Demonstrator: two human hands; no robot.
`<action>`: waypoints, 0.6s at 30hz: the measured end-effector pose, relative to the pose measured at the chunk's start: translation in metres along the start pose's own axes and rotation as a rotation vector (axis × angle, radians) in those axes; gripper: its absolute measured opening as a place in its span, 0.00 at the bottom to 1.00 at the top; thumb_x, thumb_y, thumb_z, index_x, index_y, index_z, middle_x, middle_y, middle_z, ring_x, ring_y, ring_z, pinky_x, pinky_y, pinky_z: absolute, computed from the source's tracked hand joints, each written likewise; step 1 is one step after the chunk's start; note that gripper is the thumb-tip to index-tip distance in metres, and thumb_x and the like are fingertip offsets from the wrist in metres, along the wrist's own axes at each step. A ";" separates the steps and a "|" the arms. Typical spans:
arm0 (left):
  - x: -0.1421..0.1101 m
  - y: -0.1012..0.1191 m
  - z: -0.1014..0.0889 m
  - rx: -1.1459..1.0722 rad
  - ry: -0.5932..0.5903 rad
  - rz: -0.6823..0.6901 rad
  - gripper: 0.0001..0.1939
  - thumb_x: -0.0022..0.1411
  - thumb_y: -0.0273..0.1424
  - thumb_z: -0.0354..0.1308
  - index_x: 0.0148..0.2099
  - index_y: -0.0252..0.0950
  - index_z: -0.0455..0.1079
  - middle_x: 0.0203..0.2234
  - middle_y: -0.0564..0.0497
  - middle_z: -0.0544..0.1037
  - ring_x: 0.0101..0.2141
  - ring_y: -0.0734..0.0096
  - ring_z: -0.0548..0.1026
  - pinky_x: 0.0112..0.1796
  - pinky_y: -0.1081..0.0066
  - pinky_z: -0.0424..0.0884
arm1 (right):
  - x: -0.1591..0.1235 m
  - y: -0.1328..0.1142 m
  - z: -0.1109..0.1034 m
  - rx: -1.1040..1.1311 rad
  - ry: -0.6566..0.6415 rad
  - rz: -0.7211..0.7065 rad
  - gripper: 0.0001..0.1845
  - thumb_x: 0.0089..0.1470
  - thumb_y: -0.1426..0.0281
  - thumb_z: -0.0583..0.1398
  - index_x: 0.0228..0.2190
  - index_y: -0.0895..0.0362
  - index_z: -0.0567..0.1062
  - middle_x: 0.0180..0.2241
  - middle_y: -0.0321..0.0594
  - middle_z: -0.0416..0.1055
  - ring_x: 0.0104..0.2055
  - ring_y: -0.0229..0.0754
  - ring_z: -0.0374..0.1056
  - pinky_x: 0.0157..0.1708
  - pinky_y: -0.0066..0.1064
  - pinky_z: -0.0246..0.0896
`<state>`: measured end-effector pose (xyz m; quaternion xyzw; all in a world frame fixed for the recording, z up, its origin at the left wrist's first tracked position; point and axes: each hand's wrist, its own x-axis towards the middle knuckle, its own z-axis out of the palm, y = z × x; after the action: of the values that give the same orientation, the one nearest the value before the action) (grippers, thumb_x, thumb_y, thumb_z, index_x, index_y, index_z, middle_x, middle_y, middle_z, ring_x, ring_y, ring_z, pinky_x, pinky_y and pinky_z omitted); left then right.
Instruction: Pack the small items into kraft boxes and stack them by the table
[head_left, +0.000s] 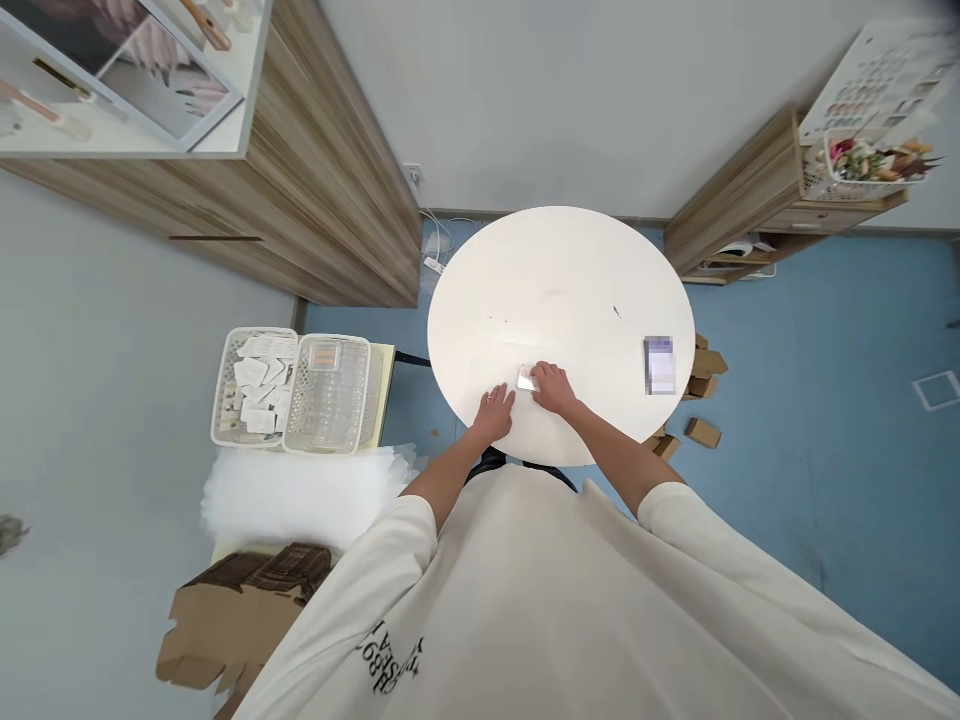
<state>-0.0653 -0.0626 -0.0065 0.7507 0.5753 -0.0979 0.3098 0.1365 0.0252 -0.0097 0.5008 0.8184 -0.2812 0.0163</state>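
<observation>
A small, flat, pale rectangular packet (526, 379) with a shiny surface lies near the front edge of the round white table (555, 260). My right hand (553, 388) is at its right side, thumb and fingers closed on that edge. To the left of the packet, my left hand (495, 412) rests on the tabletop, fingers somewhat apart and holding nothing. A gap separates this hand from the packet. What is printed on the packet is too small to read.
On the table's right lies a phone-like device (660, 365), its screen blurred. White baskets (330, 440) with paper cards and clear cases stand at left, beside white packing sheets (300, 495) and flattened cardboard (225, 620). Small brown boxes (703, 432) lie on the floor at right.
</observation>
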 end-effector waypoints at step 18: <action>-0.016 0.009 0.009 0.027 0.065 0.048 0.32 0.65 0.24 0.48 0.70 0.34 0.53 0.70 0.37 0.53 0.69 0.53 0.51 0.65 0.50 0.50 | 0.074 0.033 -0.015 -0.080 -0.021 0.373 0.12 0.59 0.69 0.55 0.44 0.57 0.71 0.49 0.54 0.64 0.53 0.58 0.57 0.53 0.49 0.51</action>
<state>-0.0596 -0.0817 -0.0026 0.7713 0.5654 -0.0735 0.2829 0.1308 0.1032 -0.0341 0.6398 0.7218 -0.2457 0.0964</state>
